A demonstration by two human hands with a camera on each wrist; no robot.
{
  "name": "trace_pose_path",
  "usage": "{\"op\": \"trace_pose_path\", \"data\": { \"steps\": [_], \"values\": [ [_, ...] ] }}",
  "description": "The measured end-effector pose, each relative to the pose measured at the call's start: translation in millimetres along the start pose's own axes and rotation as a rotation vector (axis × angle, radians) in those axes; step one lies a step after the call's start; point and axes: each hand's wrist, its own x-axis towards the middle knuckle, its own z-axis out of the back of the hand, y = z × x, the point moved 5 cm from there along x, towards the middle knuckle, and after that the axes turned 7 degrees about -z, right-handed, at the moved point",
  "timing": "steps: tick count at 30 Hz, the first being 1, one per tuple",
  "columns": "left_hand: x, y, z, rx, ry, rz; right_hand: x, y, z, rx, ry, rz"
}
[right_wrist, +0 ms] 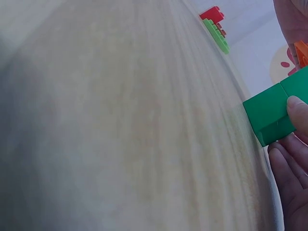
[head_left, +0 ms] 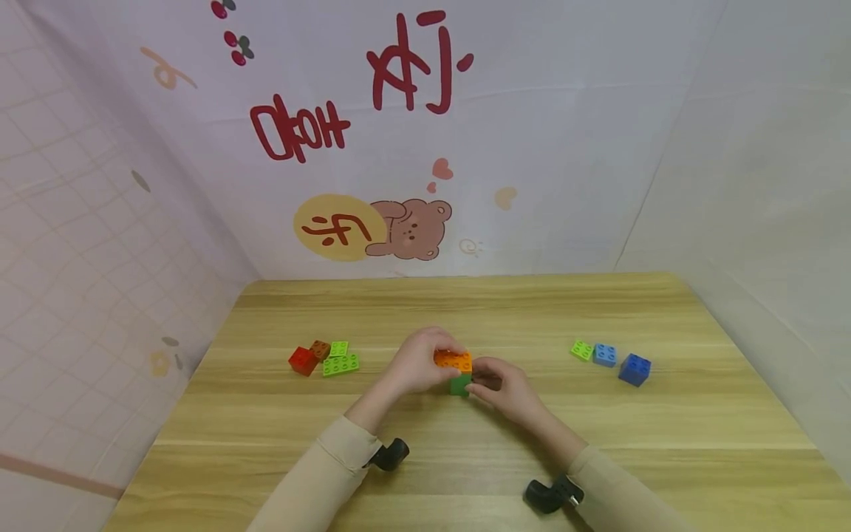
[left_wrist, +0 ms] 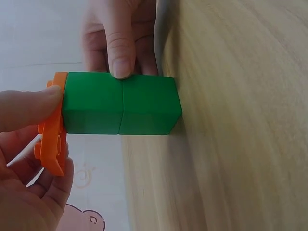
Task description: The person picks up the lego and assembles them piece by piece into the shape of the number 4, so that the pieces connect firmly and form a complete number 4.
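Observation:
Two green blocks [left_wrist: 149, 106] stand stacked on the table, one above the other. An orange flat brick [left_wrist: 57, 137] with studs sits on top of them and juts past one side. My left hand [head_left: 422, 360] pinches the orange brick from the left, with its thumb [left_wrist: 41, 103] at the near edge. From the right, my right hand [head_left: 508, 393] holds the green stack near the seam between the two blocks. Its thumb [right_wrist: 299, 113] lies against the near green face, and the other fingers go behind the stack.
To the left lie a red block [head_left: 303, 361], a brown brick [head_left: 320, 349] and two lime bricks [head_left: 341, 365]. Off to the right are a small lime brick [head_left: 581, 350], a light blue brick [head_left: 605, 355] and a dark blue block [head_left: 634, 369]. A printed cloth [head_left: 565, 148] hangs behind the table.

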Motion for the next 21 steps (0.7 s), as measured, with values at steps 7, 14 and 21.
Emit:
{"op": "trace_pose_path", "data": {
  "steps": [7,14,21],
  "values": [
    [-0.8,1.4,-1.3,-0.006,-0.018,-0.002,-0.2,4,-1,0.002,-0.005,0.018],
    [-2.1,2.4,-1.9,-0.008,-0.029,-0.007,-3.5,22,1,-0.018,-0.024,0.010],
    [-3.4,1.3,-3.6,0.028,-0.030,-0.023,-5.2,31,2,-0.025,-0.018,0.003]
  ]
}}
